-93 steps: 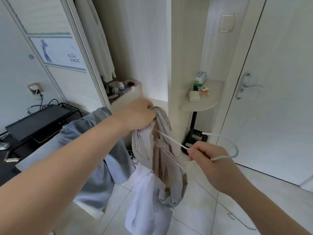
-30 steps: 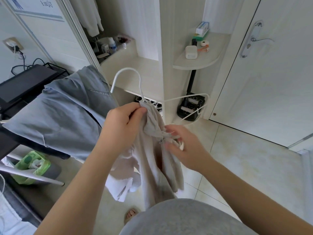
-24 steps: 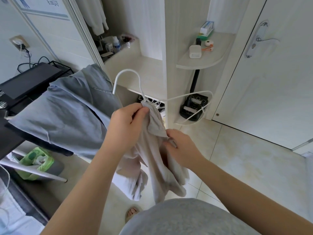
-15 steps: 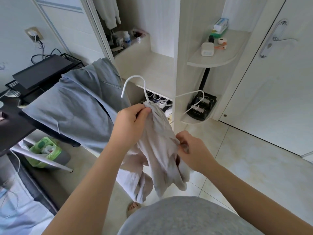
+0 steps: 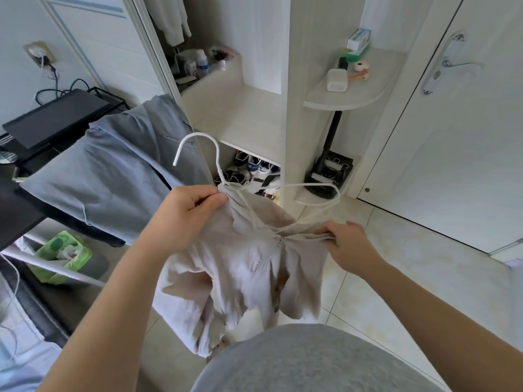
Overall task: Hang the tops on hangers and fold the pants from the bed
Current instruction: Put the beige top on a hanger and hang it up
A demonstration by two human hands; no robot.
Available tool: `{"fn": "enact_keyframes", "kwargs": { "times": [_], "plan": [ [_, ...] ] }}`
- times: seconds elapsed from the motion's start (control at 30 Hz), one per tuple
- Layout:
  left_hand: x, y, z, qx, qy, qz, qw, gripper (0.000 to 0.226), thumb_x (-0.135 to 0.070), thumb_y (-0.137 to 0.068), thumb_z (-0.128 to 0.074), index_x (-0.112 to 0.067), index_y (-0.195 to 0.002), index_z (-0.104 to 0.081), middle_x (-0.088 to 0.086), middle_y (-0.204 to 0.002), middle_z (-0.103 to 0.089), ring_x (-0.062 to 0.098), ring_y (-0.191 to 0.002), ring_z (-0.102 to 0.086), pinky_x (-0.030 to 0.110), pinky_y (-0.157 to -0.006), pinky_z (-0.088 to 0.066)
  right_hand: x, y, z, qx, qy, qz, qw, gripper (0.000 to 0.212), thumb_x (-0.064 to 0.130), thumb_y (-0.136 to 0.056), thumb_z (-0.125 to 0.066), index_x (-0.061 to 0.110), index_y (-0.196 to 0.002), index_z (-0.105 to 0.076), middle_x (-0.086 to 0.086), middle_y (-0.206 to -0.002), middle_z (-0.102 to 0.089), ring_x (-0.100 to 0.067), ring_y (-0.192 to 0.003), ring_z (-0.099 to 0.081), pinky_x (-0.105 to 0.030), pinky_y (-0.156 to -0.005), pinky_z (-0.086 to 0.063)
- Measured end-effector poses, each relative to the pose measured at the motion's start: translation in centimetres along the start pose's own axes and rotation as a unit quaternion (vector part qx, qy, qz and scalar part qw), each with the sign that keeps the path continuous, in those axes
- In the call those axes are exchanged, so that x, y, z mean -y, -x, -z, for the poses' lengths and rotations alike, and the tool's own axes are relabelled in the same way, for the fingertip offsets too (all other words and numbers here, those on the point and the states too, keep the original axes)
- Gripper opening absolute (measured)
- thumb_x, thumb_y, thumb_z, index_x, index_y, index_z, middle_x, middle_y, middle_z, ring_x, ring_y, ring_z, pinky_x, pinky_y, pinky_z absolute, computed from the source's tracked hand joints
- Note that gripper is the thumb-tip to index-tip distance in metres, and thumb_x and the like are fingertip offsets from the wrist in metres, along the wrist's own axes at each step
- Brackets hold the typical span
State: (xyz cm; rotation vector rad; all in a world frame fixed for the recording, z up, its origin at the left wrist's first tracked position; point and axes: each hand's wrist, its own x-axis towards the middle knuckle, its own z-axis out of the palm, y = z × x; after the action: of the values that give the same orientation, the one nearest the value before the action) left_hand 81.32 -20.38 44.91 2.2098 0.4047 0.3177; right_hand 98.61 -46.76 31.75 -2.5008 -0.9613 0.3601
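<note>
Presently, a grey-blue garment (image 5: 113, 171) lies draped well left of the white hanger (image 5: 218, 159), out of the work. Just below the hanger's hook, the left hand (image 5: 192, 210) has its fingers curled and thumb closed, pinching the collar of the beige top (image 5: 249, 267) against the wire neck. This grip appears to carry the weight and keep the hook upright. The top hangs bunched beneath the hanger, off the floor, with one side seemingly threaded. To the right of the neck, the hanger's wire end stands bare, clear of the cloth. Below that end, the right hand (image 5: 348, 244) grips the top's edge beside the zip, fingers curled, evidently to draw it over.
</note>
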Motion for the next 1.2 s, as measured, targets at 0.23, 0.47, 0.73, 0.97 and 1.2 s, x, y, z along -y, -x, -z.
{"fn": "enact_keyframes", "kwargs": {
  "times": [0.23,0.47,0.73,0.97,1.2],
  "plan": [
    [0.8,0.3,0.3,0.107,-0.02,0.041,0.993,0.041,-0.025,-0.1,-0.058,-0.007,-0.064,-0.051,-0.005,-0.054,-0.032,0.008,-0.049,-0.028,0.015,-0.048,-0.027,-0.4,-1.0,2.7,-0.069,-0.034,0.027,0.997,0.035,-0.004,-0.095,-0.045,0.019,-0.104,-0.07,0.002,-0.097,-0.071,-0.02,-0.095,-0.062,-0.04,-0.116,-0.021],
    [0.2,0.0,-1.9,0.156,-0.058,0.033,0.985,0.034,-0.027,-0.1,-0.057,-0.004,-0.077,-0.065,-0.006,-0.055,-0.042,0.004,-0.048,-0.034,0.019,-0.049,-0.03,4.7,-0.2,6.5,-0.052,-0.138,0.104,0.984,0.034,-0.01,-0.091,-0.043,0.014,-0.098,-0.066,-0.004,-0.097,-0.069,-0.011,-0.086,-0.06,-0.026,-0.075,-0.043],
    [-1.8,-0.4,-5.1,0.118,-0.026,-0.006,0.993,0.02,-0.021,-0.095,-0.064,-0.015,-0.08,-0.075,-0.014,-0.054,-0.055,0.005,-0.05,-0.044,0.016,-0.053,-0.036,11.0,0.3,6.4,0.012,-0.217,0.148,0.965,0.016,0.013,-0.104,-0.046,0.01,-0.093,-0.057,-0.005,-0.077,-0.059,-0.009,-0.069,-0.052,-0.022,-0.067,-0.038],
    [0.9,0.1,-2.0,0.039,0.015,0.001,0.999,0.021,-0.016,-0.093,-0.069,-0.034,-0.081,-0.074,-0.018,-0.074,-0.07,-0.001,-0.065,-0.058,0.009,-0.064,-0.042,8.7,0.4,9.5,0.138,-0.365,0.095,0.916,0.023,0.003,-0.094,-0.058,0.008,-0.117,-0.055,-0.024,-0.09,-0.057,-0.02,-0.085,-0.052,-0.034,-0.083,-0.043],
    [2.3,0.0,-2.3,-0.028,0.02,0.013,0.999,0.019,-0.017,-0.096,-0.064,-0.027,-0.08,-0.068,0.006,-0.077,-0.065,0.021,-0.072,-0.055,0.02,-0.063,-0.04,8.5,-1.0,8.4,0.064,-0.293,0.085,0.95,0.022,0.031,-0.091,-0.072,0.025,-0.112,-0.068,-0.006,-0.071,-0.05,-0.015,-0.064,-0.048,-0.024,-0.066,-0.04]
  ]
}}
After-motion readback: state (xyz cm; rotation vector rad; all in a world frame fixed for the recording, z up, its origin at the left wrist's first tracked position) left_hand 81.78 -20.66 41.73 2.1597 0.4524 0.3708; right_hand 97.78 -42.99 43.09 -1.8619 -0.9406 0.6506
